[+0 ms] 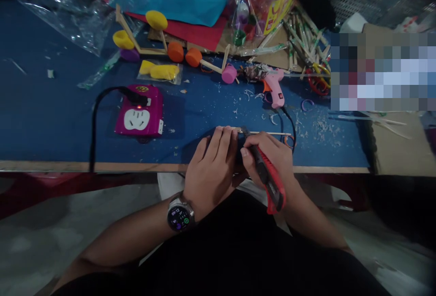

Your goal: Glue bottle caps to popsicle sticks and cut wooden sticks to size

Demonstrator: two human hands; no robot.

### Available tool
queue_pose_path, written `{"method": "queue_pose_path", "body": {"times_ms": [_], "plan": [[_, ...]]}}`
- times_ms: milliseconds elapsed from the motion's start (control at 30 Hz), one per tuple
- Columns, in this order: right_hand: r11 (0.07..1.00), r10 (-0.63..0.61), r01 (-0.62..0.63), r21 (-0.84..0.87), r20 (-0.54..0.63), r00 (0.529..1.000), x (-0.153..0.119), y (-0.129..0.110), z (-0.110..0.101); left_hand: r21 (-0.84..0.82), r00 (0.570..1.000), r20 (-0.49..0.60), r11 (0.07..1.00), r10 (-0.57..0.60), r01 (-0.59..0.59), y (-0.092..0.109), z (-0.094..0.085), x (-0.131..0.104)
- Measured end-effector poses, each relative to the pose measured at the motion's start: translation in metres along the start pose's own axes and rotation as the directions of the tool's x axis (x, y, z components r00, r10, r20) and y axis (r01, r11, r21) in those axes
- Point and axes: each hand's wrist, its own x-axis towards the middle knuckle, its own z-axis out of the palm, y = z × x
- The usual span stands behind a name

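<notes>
A thin wooden stick lies on the blue table near its front edge. My left hand presses it down from above, with the fingers close together and their tips over its left part. In my right hand is a red and black utility knife, gripped with the thumb along its side. Its blade end points away from me and meets the stick just right of my left fingertips. My left fingers cover the stick's left end.
A pink glue gun lies beyond my hands, its cord running toward me. At left sits a magenta power socket with a black plug. Behind are joined sticks with coloured caps, scissors and a bundle of sticks. Cardboard is at right.
</notes>
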Motion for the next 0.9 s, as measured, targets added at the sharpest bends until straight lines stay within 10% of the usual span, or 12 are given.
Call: {"method": "queue_pose_path", "body": {"times_ms": [900], "plan": [[0.99, -0.1, 0.089, -0.107, -0.104, 0.989, -0.011, -0.005, 0.025, 0.046, 0.998, -0.023, 0.998, 0.052, -0.051, -0.002, 0.002, -0.001]]}}
